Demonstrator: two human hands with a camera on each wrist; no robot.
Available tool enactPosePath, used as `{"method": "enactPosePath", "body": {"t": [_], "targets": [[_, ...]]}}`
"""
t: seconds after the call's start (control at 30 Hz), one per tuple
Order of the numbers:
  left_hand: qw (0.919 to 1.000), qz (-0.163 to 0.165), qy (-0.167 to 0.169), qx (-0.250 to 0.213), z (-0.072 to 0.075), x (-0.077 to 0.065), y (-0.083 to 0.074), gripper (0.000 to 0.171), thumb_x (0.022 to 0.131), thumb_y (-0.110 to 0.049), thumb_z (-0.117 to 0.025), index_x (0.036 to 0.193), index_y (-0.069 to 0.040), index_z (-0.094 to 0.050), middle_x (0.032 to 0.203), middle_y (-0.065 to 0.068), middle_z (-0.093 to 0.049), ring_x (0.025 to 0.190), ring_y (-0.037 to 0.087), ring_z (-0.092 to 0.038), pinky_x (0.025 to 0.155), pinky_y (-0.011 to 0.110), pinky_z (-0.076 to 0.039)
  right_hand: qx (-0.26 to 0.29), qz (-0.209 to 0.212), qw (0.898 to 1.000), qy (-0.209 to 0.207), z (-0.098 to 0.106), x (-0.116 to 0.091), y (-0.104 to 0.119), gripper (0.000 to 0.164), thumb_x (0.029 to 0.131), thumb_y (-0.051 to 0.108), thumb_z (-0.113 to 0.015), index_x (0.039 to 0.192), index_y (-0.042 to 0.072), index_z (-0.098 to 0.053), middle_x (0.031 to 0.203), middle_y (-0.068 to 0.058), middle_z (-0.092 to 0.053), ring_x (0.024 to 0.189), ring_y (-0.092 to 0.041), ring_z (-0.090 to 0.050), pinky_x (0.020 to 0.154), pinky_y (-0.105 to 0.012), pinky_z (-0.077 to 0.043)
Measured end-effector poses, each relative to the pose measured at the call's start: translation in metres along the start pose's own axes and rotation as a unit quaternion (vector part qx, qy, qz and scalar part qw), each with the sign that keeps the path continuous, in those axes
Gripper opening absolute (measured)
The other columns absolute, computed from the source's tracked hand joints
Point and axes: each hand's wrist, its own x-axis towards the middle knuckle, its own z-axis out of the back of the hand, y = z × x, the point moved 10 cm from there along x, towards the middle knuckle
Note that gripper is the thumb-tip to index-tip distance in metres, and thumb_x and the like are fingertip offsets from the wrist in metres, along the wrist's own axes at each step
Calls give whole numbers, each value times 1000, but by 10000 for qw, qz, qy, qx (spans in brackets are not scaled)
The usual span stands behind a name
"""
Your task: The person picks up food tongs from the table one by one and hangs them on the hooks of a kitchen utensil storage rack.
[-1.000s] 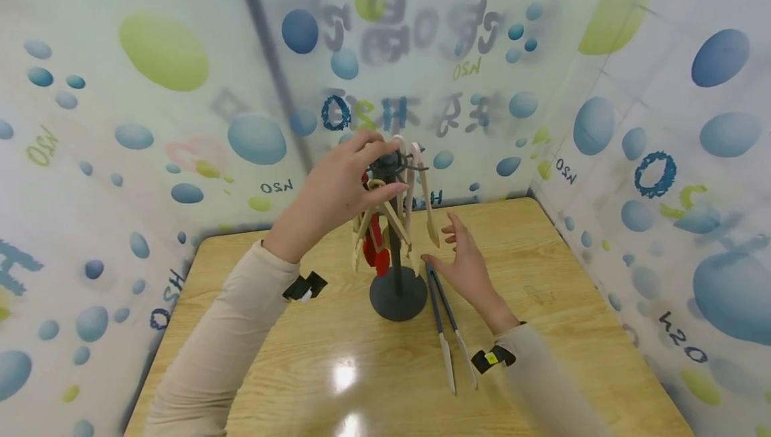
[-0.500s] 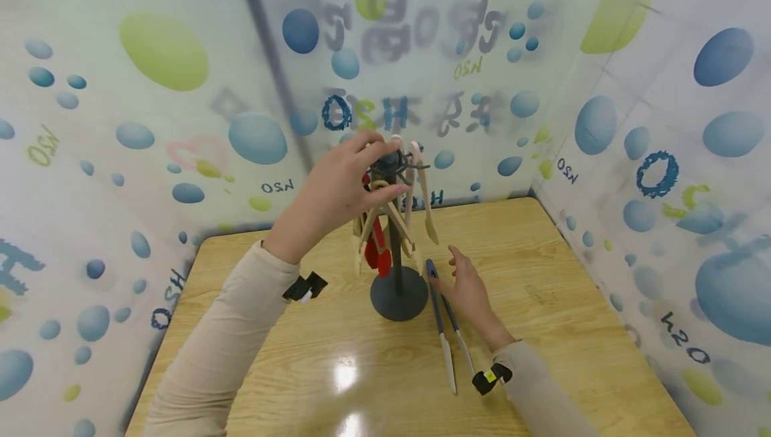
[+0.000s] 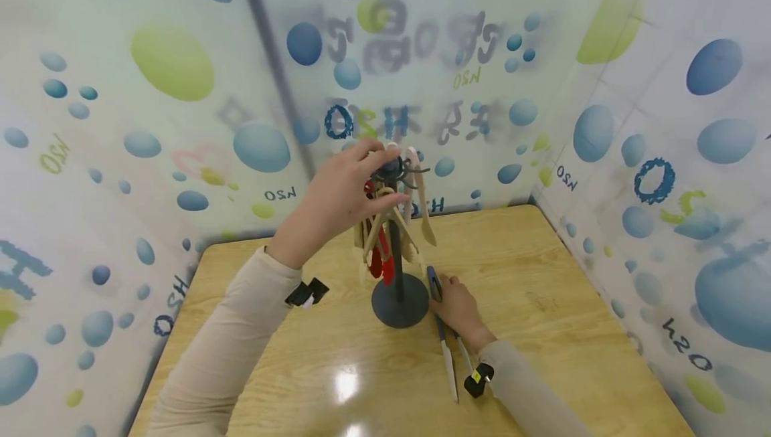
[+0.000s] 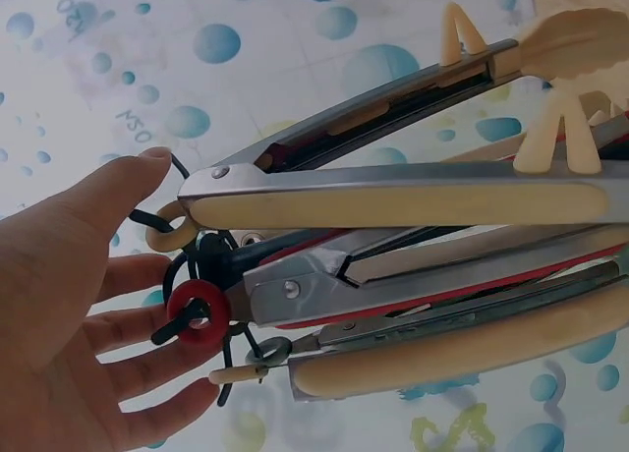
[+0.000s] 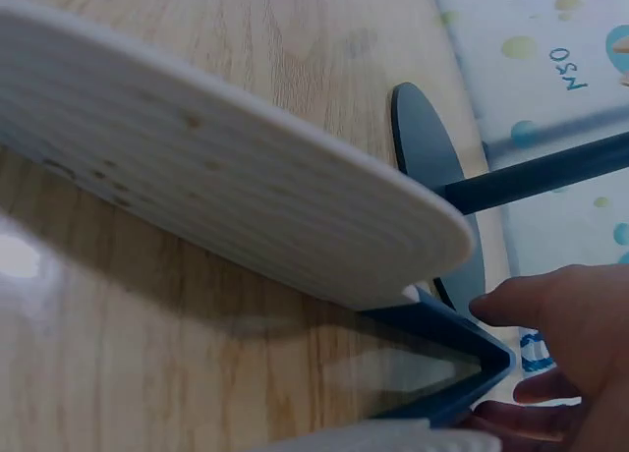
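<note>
In the head view, my left hand [image 3: 340, 189] is at the top of a dark stand [image 3: 400, 316], its fingers over the hub. The left wrist view shows that hand's [image 4: 98, 305] thumb and fingers spread around the hooks. From these hang several tongs, among them beige-handled tongs [image 4: 393, 211], tongs with a red ring [image 4: 197, 314] and red-tipped ones [image 3: 387, 270]. My right hand [image 3: 460, 310] grips the hinge end of navy tongs [image 3: 449, 367] beside the base. In the right wrist view its thumb and fingers flank the navy hinge [image 5: 496, 359]; the pale ridged tip [image 5: 236, 157] looms close.
The wooden table [image 3: 289, 370] reaches back to the patterned wall [image 3: 241, 62]. Pale tongs [image 3: 425, 213] hang from the stand's right side, above the navy tongs. Bare curved hooks [image 3: 421, 170] stick out near the top.
My right hand has moved down and toward me, from beside the hanging tongs onto the navy tongs, its fingers drawing in. The left hand has stayed at the stand's top.
</note>
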Motion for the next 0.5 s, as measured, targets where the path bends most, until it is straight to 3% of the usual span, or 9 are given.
{"method": "enactPosePath", "body": {"t": [0.2,0.5], "targets": [[9999,81,78,13,-1,-1,0,68,88,-49,-71,144,-14,-53,128,10,-57,92,26,-62,77,39,-53,-96,-1,9999,78,-3,6,5,55,83,18,-73,130,-7,-57,107,-22,-62,67,-22,-57,55,-35,-48],[9999,81,71,92,0,-1,-1,70,87,-52,-71,144,-14,-53,130,10,-57,98,27,-63,80,41,-54,137,-127,9997,-136,7,6,1,60,83,21,-75,132,-7,-57,107,-23,-62,71,-25,-60,59,-39,-52]]}}
